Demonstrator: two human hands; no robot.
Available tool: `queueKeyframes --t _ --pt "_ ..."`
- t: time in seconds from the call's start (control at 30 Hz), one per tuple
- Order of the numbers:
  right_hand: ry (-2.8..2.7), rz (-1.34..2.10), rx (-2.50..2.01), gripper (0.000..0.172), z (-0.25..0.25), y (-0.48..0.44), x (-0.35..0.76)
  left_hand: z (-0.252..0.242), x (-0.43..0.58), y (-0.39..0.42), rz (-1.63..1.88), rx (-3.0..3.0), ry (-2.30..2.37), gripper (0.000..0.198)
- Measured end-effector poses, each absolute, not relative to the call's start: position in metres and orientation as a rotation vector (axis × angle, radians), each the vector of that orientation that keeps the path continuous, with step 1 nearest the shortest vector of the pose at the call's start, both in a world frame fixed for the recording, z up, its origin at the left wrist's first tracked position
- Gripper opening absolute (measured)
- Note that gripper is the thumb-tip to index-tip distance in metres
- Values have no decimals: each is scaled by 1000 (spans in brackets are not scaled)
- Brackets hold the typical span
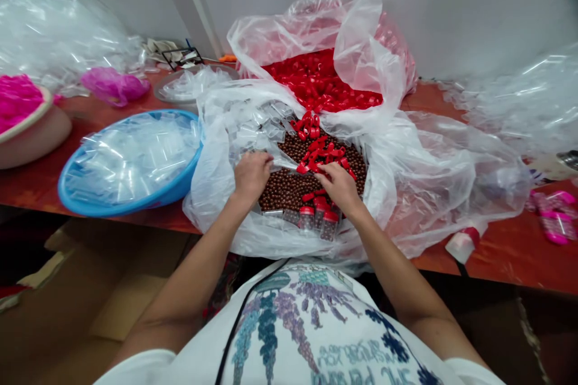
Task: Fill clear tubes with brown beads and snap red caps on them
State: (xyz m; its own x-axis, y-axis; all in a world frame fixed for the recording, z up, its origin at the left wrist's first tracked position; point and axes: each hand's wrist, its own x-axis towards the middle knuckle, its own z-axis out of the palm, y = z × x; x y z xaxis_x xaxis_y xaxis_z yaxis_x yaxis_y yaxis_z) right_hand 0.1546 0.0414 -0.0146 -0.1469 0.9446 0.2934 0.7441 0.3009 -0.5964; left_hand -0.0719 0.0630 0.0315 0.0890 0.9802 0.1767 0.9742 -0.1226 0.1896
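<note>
In a white plastic bag (210, 192) spread open in front of me lie many small brown beads (284, 189). My left hand (251, 175) is closed in a pinch at the left side of the beads, on a clear plastic tube (284, 160) that points right. Over the loose red caps (321, 150), my right hand (338, 185) has its thumb and fingers drawn together at a red cap; its fingertips partly hide what they grip. Several bead-filled jars with red lids (329, 224) sit at the near edge. Clear empty containers (262, 123) are heaped at the back left.
Left of the bag stands a blue basin (67, 192) with clear plastic pieces. A cream bowl (54, 135) holds pink items. Behind, a bag (361, 54) is full of red caps. At right are a red-capped container (464, 243) and pink-framed pieces (556, 222). Cardboard (121, 295) lies below the table.
</note>
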Motion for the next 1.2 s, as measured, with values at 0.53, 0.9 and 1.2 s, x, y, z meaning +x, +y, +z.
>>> queueKeyframes --t 0.53,0.9,1.2 --pt "-1592 679 -1365 22 -19 0 181 -15 -35 41 86 2035 1811 42" --pt "-1586 737 -1346 22 -23 -7 185 -13 -61 52 243 1478 1740 25" --pt "-1514 787 -1352 23 -22 -11 183 -39 -9 74 602 1306 1503 19"
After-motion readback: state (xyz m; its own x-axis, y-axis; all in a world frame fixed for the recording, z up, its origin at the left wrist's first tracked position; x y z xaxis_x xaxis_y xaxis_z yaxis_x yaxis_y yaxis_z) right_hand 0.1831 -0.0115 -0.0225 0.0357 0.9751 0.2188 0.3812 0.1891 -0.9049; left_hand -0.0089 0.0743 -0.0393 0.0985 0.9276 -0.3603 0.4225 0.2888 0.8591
